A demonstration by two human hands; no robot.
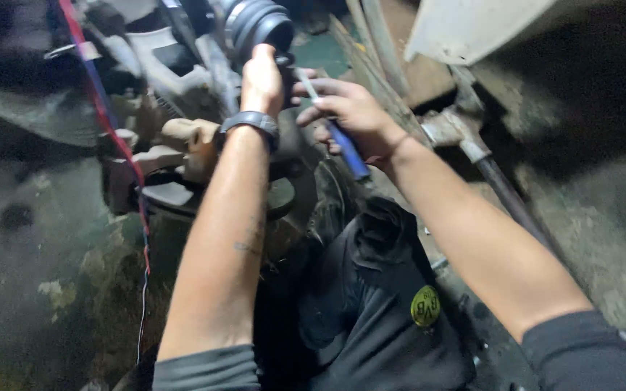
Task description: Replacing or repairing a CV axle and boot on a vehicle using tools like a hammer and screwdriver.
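A ribbed black rubber boot (259, 25) sits at the far centre of the scene among grimy metal suspension parts (182, 145). The left hand (262, 83), a black wristband (249, 122) below it, has its fingers wrapped around the boot's near end. Just right, the right hand (353, 116) grips a blue-handled screwdriver (345, 152), its shaft passing between the fingers and pointing far-left toward the boot.

Off to my left I'm seeing a red and blue cord (103, 116) running down past tan metal suspension parts (182, 145). Below, dark trousers (371, 304) with a round yellow badge (425, 305). On my right, a rusty rod (505, 192) slants across the stained concrete floor (603, 239), wooden planks (382, 58) above, pale panel (472, 25) top right.
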